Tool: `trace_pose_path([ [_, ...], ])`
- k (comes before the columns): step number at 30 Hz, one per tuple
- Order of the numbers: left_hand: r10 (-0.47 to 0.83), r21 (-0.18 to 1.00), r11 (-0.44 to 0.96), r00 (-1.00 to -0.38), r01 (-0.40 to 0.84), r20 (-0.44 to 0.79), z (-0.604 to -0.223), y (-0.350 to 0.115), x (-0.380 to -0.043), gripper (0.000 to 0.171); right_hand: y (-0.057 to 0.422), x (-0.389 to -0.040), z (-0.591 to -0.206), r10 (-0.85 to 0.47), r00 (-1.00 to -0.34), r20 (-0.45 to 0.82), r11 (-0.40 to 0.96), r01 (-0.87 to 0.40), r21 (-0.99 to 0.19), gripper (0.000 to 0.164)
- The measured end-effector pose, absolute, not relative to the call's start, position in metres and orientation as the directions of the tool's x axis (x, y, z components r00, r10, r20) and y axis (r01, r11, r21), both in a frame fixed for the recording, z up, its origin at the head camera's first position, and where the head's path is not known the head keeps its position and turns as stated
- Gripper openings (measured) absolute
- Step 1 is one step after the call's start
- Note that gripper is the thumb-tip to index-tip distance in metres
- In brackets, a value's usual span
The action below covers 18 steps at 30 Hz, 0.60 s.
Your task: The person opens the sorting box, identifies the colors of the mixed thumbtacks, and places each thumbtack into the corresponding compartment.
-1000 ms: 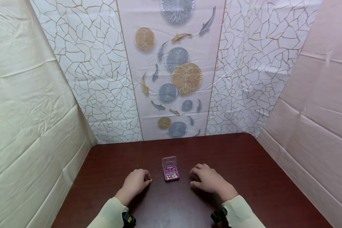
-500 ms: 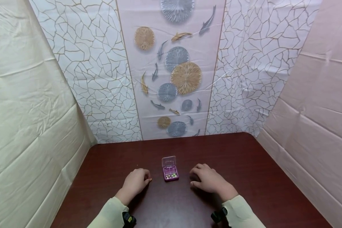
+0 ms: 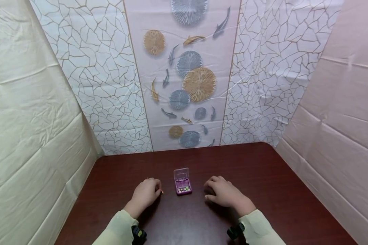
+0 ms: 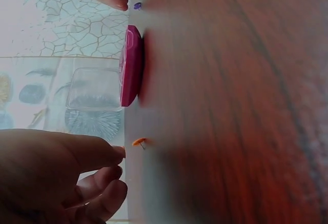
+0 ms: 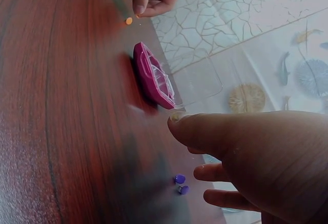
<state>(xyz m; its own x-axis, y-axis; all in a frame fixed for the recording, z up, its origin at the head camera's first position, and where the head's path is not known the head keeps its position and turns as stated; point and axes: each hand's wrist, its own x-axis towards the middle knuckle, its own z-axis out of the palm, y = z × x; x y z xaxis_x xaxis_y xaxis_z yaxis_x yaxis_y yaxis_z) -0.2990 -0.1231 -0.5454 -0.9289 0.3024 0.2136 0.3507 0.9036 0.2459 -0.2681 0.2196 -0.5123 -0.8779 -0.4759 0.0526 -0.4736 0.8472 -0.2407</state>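
In the middle of the table stands a small magenta case (image 3: 183, 190), its clear lid (image 3: 181, 173) raised. Small white and green pieces (image 3: 187, 188) lie in its near compartments. Left of it, my left hand (image 3: 145, 193) has thumb and forefinger together, with an orange sliver at the tips in the right wrist view, seemingly a pinched thumbtack. Another orange thumbtack (image 4: 139, 142) lies on the table just beyond those fingertips, its pin showing. On the case's right, my right hand (image 3: 222, 191) rests with fingers loosely bent, holding nothing. Two purple thumbtacks (image 5: 180, 179) lie beside its fingers.
The dark red-brown wooden table (image 3: 184, 224) runs back to a patterned cloth (image 3: 187, 102) hanging behind it. Plain pale cloths hang at the left (image 3: 33, 136) and right (image 3: 340, 119). Both wrists wear small dark devices.
My left hand has risen or moved slightly forward, and less orange shows at its fingertips. The right hand and the case stay put, apart from a slight shift of the head view.
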Motion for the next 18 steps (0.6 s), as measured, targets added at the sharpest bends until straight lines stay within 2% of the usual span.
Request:
trace_pose_path([
  [18, 0.310, 0.279, 0.884, -0.917, 0.376, 0.252, -0.523, -0.083, -0.312, 0.012, 0.219, -0.271, -0.510, -0.474, -0.874, 0.104, 0.849, -0.485, -0.210, 0.036],
])
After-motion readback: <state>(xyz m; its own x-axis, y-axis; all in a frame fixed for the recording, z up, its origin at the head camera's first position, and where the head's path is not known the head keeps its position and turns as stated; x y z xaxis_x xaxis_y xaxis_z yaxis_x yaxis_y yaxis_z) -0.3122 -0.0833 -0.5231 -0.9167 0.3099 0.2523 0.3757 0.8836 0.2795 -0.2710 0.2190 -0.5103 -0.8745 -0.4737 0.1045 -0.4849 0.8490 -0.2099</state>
